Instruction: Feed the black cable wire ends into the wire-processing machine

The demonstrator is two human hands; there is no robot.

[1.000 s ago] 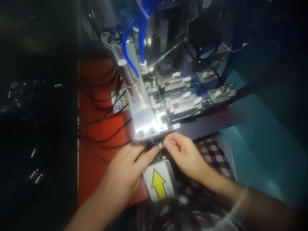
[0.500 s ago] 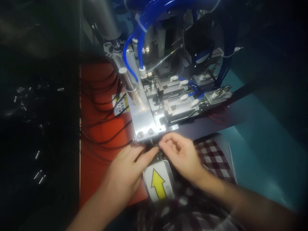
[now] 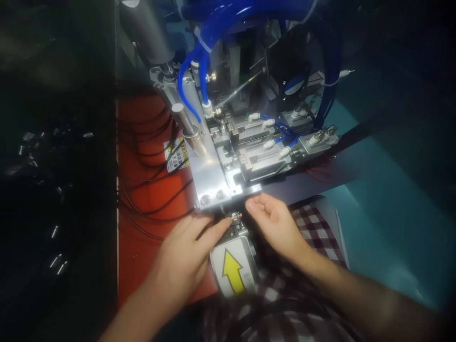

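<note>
My left hand point(image 3: 185, 254) lies on the red mat, fingers stretched forward, the forefinger tip touching a small wired part point(image 3: 235, 217) with coloured leads that sits on a dark fixture just below the machine's metal plate point(image 3: 208, 178). My right hand point(image 3: 272, 221) hovers just right of that part, fingers curled in a loose pinch; what they hold, if anything, is too small to see. Directly below the part sits a white label with a yellow arrow point(image 3: 233, 273) pointing up at it.
A pneumatic machine with blue hoses point(image 3: 199, 61) and cylinders fills the top centre. Black cables point(image 3: 149, 190) run across the red mat point(image 3: 142, 247) at left. A checked cloth point(image 3: 313, 228) lies under my right arm. Small metal pieces point(image 3: 53, 232) glint at the dark far left.
My right hand has drawn back slightly to the right, uncovering the wired part's coloured leads. My left hand has stayed in place. The view has shifted a little.
</note>
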